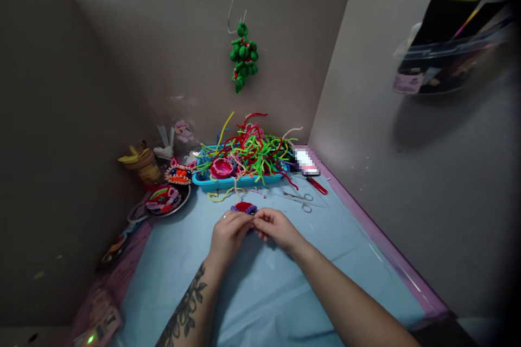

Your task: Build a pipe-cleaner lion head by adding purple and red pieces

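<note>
My left hand (228, 233) and my right hand (277, 227) meet over the light blue table cover (260, 282). Both pinch a small red and purple pipe-cleaner piece (244, 208), whose top shows just beyond my fingertips. The rest of the piece is hidden behind my fingers. A ring shows on my left hand.
A blue tray (238, 180) heaped with coloured pipe cleaners (248, 149) lies behind the hands. Scissors (301, 200) lie to the right of it. Finished pipe-cleaner crafts (165, 198) stand at the left. A green pipe-cleaner figure (243, 57) hangs on the brown back wall. A clear tub (451, 59) sits upper right.
</note>
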{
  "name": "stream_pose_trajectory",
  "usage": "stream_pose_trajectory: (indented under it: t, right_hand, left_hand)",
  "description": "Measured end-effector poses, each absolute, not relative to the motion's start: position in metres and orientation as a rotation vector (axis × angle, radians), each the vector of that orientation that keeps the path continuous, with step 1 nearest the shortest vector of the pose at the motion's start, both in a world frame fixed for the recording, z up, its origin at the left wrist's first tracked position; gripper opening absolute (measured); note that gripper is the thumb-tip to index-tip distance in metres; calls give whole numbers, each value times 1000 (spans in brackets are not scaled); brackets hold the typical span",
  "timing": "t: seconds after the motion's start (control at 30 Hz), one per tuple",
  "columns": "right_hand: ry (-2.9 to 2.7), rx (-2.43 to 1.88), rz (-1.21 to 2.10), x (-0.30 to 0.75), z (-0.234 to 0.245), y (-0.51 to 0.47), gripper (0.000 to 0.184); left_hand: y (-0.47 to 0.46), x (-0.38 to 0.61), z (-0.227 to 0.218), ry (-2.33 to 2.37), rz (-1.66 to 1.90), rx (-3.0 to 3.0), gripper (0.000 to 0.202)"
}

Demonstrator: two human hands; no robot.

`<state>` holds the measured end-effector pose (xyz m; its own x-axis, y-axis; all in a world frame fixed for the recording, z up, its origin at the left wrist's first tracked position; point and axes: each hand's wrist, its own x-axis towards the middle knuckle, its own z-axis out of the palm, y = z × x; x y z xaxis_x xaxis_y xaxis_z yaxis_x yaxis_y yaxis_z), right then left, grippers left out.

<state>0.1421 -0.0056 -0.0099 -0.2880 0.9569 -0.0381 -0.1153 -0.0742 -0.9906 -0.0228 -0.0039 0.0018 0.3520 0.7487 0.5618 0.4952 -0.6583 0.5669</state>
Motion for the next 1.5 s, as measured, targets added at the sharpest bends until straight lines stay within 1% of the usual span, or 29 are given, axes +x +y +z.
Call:
stream_pose_trajectory:
  t: [0.1,0.17,0.23,0.33,0.4,0.5,0.6,0.7,0.8,0.93,1.03,1.13,1.33,1.5]
  right_hand:
    - [-1310,-1005,1530,142,-10,-7,30]
    - [-1345,-1033,1459,142,-10,-8,27]
    - [-1449,-1075,1247,143,-10,-9,23]
    - [-1684,-1049,749,145,-12,-11,13]
    - [-1803,-977,512,147,-13,-11,12]
    - [-1907,-917,358,147,-15,-12,16]
    - [-1942,-918,290,146,-16,-12,18]
    - [-1920,-912,304,144,-15,-12,17]
    - [-1855,-912,400,144,-14,-12,15]
    - [-1726,-985,523,145,-15,-12,18]
    - [-1639,-1034,562,145,-17,-13,11]
    - [-1597,-1033,630,144,-17,-13,9]
    - [-1444,-986,937,140,-13,-13,13]
    - [-1372,-964,1044,139,-15,-12,16]
  left_hand:
    - [-4,-23,4,1165,1165,2270,15]
    - [-4,-24,3,1175,1142,2203,16]
    - [-4,-24,2,1193,1126,2113,17]
    - [-4,-22,2,1232,1074,1936,18]
    - [-4,-20,2,1248,1005,1780,20]
    - [-4,-15,3,1254,919,1567,25]
    - [-4,-13,2,1235,901,1455,29]
    - [-4,-14,3,1214,918,1400,28]
    - [-3,-16,6,1167,946,1354,27]
    - [-1,-18,10,1119,1015,1325,27]
    - [-2,-18,9,1093,1035,1361,28]
    - [-4,-17,9,1089,1047,1401,28]
    - [-7,-16,13,1154,1048,1524,22]
    - [-8,-15,13,1128,1042,1527,21]
